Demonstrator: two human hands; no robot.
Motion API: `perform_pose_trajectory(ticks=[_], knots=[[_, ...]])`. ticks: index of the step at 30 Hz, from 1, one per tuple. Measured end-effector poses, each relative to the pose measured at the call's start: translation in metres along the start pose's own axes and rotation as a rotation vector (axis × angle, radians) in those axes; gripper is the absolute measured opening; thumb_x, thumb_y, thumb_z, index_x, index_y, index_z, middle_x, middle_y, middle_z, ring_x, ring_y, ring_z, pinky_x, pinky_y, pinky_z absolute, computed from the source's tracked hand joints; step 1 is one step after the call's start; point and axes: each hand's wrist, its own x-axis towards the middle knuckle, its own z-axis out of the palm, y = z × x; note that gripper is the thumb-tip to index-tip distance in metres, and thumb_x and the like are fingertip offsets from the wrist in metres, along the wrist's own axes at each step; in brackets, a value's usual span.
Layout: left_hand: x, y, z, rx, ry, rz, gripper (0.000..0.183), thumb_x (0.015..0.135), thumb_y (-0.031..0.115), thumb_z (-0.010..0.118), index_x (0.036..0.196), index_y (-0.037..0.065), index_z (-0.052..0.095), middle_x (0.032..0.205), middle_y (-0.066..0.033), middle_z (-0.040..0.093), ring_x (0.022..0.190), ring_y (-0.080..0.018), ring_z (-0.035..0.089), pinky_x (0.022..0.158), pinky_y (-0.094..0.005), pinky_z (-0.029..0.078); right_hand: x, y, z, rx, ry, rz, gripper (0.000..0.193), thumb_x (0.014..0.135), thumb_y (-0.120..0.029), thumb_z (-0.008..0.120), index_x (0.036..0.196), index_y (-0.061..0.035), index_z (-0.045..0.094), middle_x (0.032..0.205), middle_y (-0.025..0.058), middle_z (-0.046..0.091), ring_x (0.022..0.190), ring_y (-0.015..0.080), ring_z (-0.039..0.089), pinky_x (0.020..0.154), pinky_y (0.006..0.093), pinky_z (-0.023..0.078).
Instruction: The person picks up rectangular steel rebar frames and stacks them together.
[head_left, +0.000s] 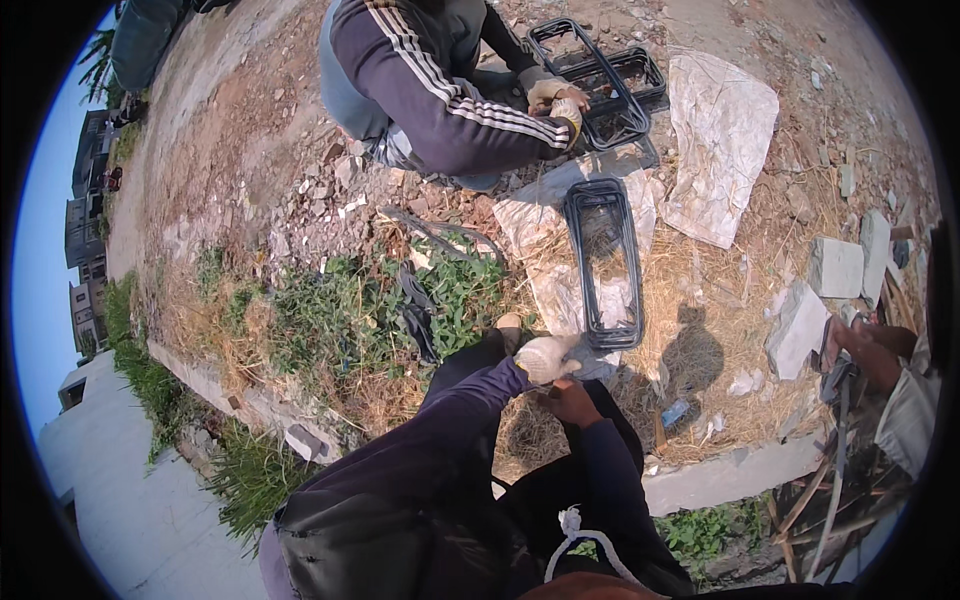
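Note:
My left hand [546, 359], in a pale knit glove, is over my knees with its fingers drawn together. Just below it, my bare right hand [573, 403] has its fingers bent in a pinch. Whatever lies between the two hands is too small to make out. Close beyond them lies a stack of dark rectangular metal stirrups [574, 240], flat on a pale, dirty sack [540, 225], apart from my hands. Farther off, a crouching co-worker [440, 110] has gloved hands [562, 100] at another bundle of stirrups [640, 112].
A second flattened sack [722, 150] lies at the far right. Broken concrete blocks [798, 330] stand near another person's hand [870, 350] at the right edge. Green weeds [350, 310] and dark cloth strips [418, 312] lie left, rubble [300, 205] beyond. A concrete ledge [735, 480] runs nearby.

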Motion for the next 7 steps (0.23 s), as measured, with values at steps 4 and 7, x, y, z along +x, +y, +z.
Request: perform_pose_trajectory(ticks=[4,7], knots=[[-0.186,0.067,-0.106,-0.101,0.081,-0.307,0.067,0.093,0.048,0.065,0.140,0.002,0.052,0.114,-0.0233,0.066,0.104,-0.0411,0.065,0.090,-0.0470,0.051,-0.089,-0.031,0.032,0.072,0.034,0.121,0.038,0.089,-0.038,0.075,0.105,-0.0030,0.072,0.088,0.0139,0.073,0.075,0.0212,0.070,0.068,0.0344,0.054],[-0.310,0.089,-0.172,-0.135,0.217,-0.606,0.071,0.091,0.053,0.066,0.136,-0.001,0.055,0.118,-0.0251,0.066,0.109,-0.0376,0.066,0.093,-0.0443,0.052,-0.145,-0.111,0.006,0.350,0.118,0.187,0.038,0.092,-0.037,0.073,0.107,-0.0015,0.072,0.086,0.0083,0.072,0.075,0.0156,0.068,0.068,0.0304,0.054]])
